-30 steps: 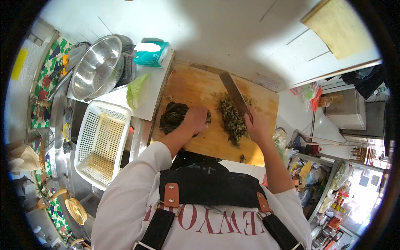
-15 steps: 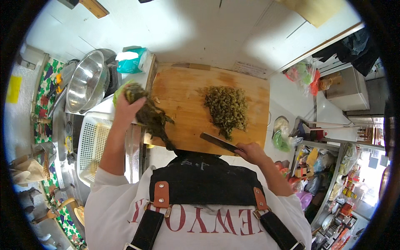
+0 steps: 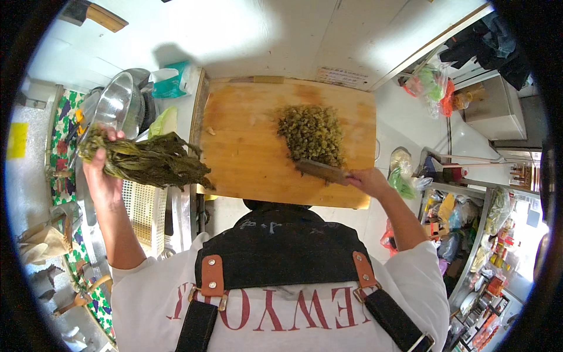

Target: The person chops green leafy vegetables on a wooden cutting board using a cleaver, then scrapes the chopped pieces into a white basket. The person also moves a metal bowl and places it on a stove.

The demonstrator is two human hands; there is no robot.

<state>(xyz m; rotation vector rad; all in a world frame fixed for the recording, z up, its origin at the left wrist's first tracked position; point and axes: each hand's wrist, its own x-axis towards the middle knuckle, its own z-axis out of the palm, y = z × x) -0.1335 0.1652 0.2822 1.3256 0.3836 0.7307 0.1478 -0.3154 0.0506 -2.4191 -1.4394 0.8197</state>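
Note:
My left hand is closed round the thick end of a bunch of dark, limp pickled greens. The leaves trail right, their tips reaching the left edge of the wooden cutting board. A heap of finely chopped greens lies on the board's right half. In my right hand is a kitchen knife, gripped by its handle, which the fingers mostly hide. Its blade points left, along the near side of the heap.
Beneath the bunch is a white plastic basket. Left of the board are a pale green leaf, a steel bowl and a teal tissue pack. Another wooden-handled knife lies at the board's far edge. Bags sit to the right.
My left hand has moved left with the greens, away from the board and over the basket. The knife in my right hand has moved up against the near side of the heap.

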